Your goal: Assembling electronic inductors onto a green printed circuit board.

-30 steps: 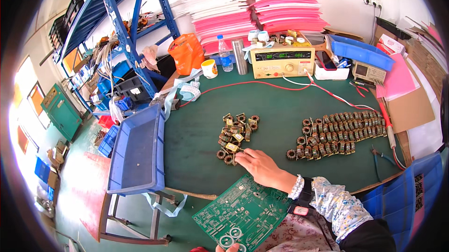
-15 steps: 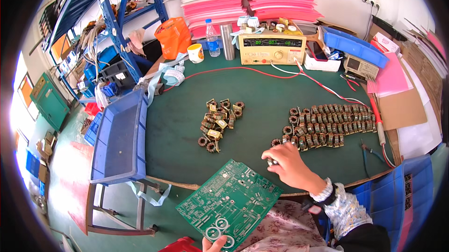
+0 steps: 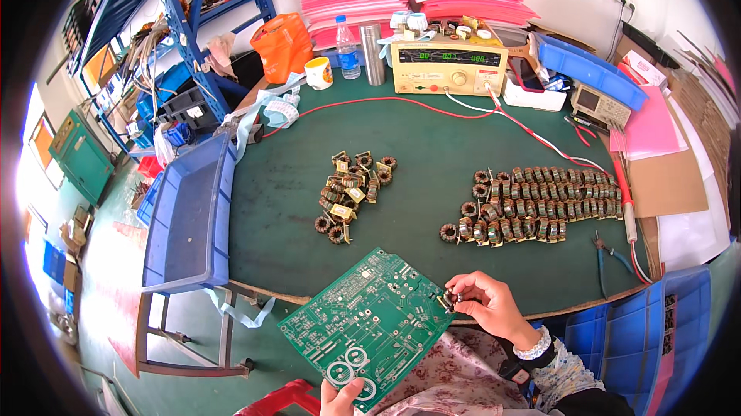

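Note:
My left hand (image 3: 341, 397) grips a large green circuit board (image 3: 370, 312) by its near edge, thumb on top beside several printed white rings. The board is tilted in front of the table edge, above my lap. Between the thumb and fingers of my right hand (image 3: 492, 309) is a small copper-wound toroid coil (image 3: 448, 300), held right at the board's right edge; whether they touch I cannot tell. On the green tabletop lies a loose heap of similar toroid coils (image 3: 347, 192). Farther right, more coils stand in tight rows (image 3: 532, 204).
A blue bin (image 3: 185, 219) stands at the left. Along the back are a power supply (image 3: 450, 69), a steel flask (image 3: 372, 55), a bottle (image 3: 347, 49) and a mug (image 3: 318, 74). Pliers (image 3: 602, 265) and a red probe lead (image 3: 624, 192) lie at the right, above blue crates (image 3: 629, 331).
My right hand has come down from near the coil rows to the board's right edge, carrying the coil. The board has shifted slightly left and up in the picture.

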